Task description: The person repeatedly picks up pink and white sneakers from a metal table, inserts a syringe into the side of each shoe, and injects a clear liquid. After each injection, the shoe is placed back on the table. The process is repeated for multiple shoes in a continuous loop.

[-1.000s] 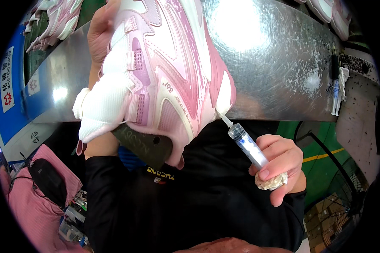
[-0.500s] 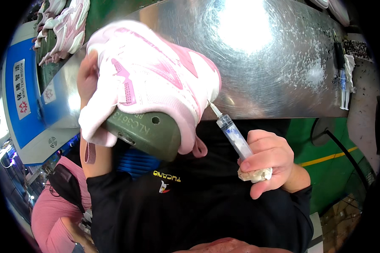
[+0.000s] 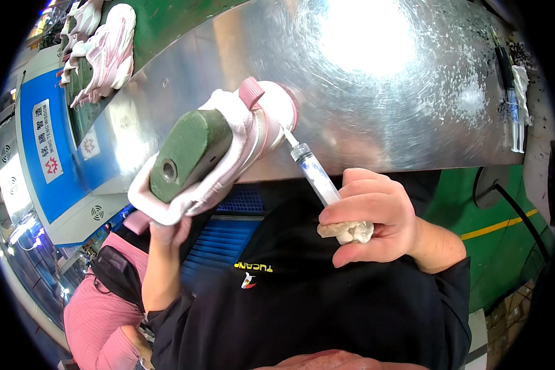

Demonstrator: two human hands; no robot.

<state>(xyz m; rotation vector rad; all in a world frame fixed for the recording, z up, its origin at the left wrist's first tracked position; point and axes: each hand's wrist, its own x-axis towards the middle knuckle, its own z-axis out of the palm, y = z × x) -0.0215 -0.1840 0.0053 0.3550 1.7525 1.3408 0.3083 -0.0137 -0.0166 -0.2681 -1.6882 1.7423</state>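
Observation:
My left hand (image 3: 170, 232) grips a pink and white sneaker (image 3: 245, 151) from below, its fingers mostly hidden behind the shoe. A dark green shoe last (image 3: 194, 154) with a round hole fills the sneaker's opening, tilted toward me. In my right hand (image 3: 385, 206) is a clear syringe (image 3: 319, 180) with whitish contents, its thin tip at the edge of the sneaker's heel; whether it touches, I cannot tell. The same hand holds a crumpled whitish wad (image 3: 348, 232), tissue or cloth, between thumb and fingers, around the syringe's rear end.
Beneath the sneaker lies a scratched metal table (image 3: 376, 117) with white specks. Several similar sneakers (image 3: 111, 49) on lasts stand at the far left, behind a blue and white panel (image 3: 65, 157). Syringes (image 3: 515, 120) lie at the right edge. Another person's pink clothing (image 3: 102, 308) shows lower left.
The sneaker has turned in my left hand, so its heel points away and the last's top faces me. My right hand and the syringe have moved slightly left and up.

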